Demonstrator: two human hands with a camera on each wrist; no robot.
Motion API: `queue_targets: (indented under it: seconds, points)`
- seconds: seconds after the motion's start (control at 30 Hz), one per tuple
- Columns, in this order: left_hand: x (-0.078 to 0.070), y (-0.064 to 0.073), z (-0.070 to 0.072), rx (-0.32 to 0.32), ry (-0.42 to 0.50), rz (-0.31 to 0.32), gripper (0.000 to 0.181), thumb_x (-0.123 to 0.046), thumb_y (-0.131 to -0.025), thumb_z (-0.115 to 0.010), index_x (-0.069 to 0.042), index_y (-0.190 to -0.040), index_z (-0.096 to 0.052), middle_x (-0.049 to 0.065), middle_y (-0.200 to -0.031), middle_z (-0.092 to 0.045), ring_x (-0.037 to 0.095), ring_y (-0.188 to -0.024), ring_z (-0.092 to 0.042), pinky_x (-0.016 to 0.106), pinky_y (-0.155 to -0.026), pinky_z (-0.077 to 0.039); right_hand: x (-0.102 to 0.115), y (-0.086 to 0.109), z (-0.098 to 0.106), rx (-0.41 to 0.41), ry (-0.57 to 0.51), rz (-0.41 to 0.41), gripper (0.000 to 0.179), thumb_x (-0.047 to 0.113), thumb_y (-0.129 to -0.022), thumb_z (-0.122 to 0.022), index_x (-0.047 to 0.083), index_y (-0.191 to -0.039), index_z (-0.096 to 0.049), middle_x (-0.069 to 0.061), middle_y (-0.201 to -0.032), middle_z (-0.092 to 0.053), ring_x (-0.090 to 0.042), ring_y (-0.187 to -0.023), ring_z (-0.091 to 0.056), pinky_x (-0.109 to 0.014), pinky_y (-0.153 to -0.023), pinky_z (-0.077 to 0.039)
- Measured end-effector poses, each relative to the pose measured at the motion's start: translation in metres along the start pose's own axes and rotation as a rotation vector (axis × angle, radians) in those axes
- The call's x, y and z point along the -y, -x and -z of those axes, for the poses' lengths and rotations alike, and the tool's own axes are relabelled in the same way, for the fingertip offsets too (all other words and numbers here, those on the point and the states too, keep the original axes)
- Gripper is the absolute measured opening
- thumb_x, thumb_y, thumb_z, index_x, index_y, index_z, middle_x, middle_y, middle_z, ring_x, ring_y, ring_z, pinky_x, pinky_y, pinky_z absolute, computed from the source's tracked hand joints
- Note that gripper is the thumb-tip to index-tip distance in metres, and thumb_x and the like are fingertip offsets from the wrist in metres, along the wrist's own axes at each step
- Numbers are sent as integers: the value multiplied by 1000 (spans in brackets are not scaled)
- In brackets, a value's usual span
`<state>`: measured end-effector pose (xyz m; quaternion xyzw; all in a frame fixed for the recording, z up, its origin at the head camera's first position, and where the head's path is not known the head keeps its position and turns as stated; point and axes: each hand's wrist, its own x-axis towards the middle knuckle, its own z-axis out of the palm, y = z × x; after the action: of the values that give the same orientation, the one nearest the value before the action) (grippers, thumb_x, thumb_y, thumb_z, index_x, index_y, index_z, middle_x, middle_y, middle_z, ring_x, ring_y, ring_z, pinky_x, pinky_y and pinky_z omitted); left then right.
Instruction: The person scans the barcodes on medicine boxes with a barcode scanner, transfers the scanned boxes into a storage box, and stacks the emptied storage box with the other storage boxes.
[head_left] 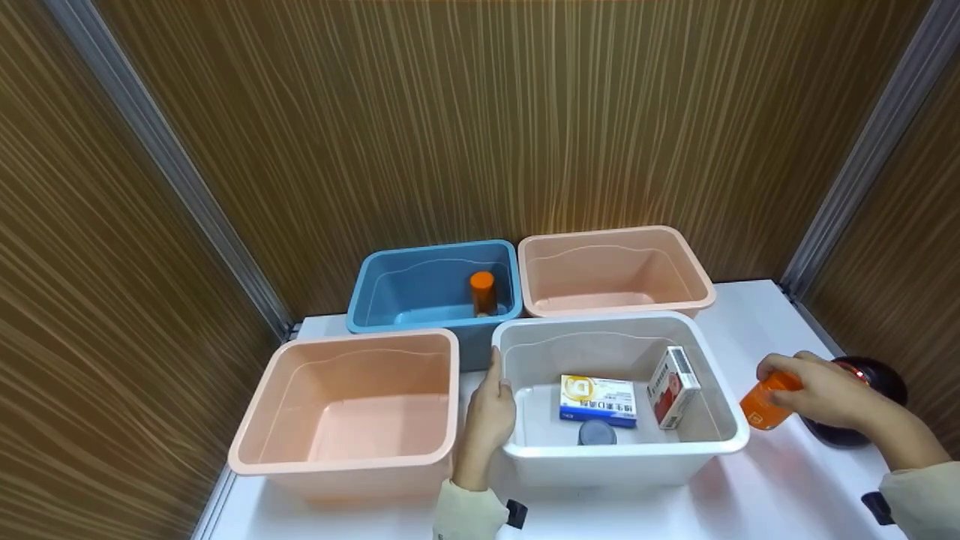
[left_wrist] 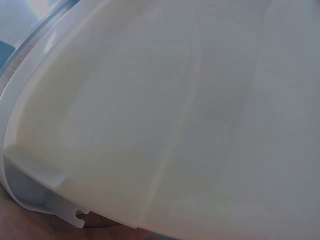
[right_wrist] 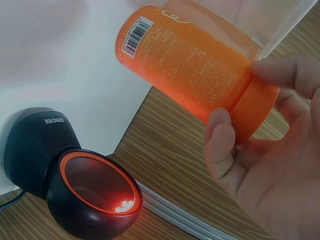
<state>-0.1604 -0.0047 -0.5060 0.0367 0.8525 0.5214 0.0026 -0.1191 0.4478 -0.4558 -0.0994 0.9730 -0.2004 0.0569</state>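
My right hand (head_left: 814, 390) grips an orange bottle (head_left: 767, 401) by its cap end, to the right of the white bin. In the right wrist view the bottle (right_wrist: 185, 65) is tilted, its barcode label showing, above a black scanner (right_wrist: 95, 180) whose round window glows red. At the white bin's (head_left: 600, 466) left side, my left hand (head_left: 491, 416) holds the rim. Inside that bin are a blue-and-white box (head_left: 598, 400), a red-and-white box (head_left: 673, 388) standing on end, and a grey round lid (head_left: 597, 433). The left wrist view is mostly filled by the bin's wall (left_wrist: 150, 110).
A peach bin (head_left: 345, 469) stands left of my left hand. Behind are a blue bin (head_left: 435, 250) containing an orange-capped bottle (head_left: 483, 292), and a second peach bin (head_left: 615, 238). Wood-patterned panels (head_left: 465, 120) enclose the white table (head_left: 750, 300).
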Motion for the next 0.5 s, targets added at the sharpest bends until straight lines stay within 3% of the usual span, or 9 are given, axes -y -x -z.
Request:
queue_targets:
  seconds: [0.1,0.2,0.37,0.5]
  points:
    - [0,0,0,-3,8,-8,58,-9,-107,-40,-11,-162,-20,10,-162,-31,33,-145,-32,53,-114,-30,2,1,0,-22,33,17,14,25,-93,-73,17,-101,-65,-3,-91,-57,-22,-80,-55,-37,-63,-47]
    - [-1,1,1,-5,5,-12,58,-9,-107,-40,-10,-162,-20,11,-162,-31,33,-145,-33,52,-114,-30,3,1,2,-11,28,-5,14,21,-94,-71,13,-104,-65,-4,-92,-59,-23,-80,-56,-39,-66,-50]
    - [-1,1,1,-9,-2,-8,58,-9,-107,-40,-10,-162,-20,11,-162,-32,33,-145,-33,52,-115,-30,2,1,3,13,-14,-77,32,20,-93,-69,2,-118,-62,-16,-102,-62,-29,-85,-58,-47,-70,-55]
    - [-1,1,0,-9,-8,-4,58,-10,-107,-39,-11,-162,-21,10,-162,-31,32,-145,-33,53,-115,-29,2,2,5,19,-17,-105,38,21,-92,-68,0,-124,-60,-17,-102,-60,-29,-85,-57,-47,-70,-55]
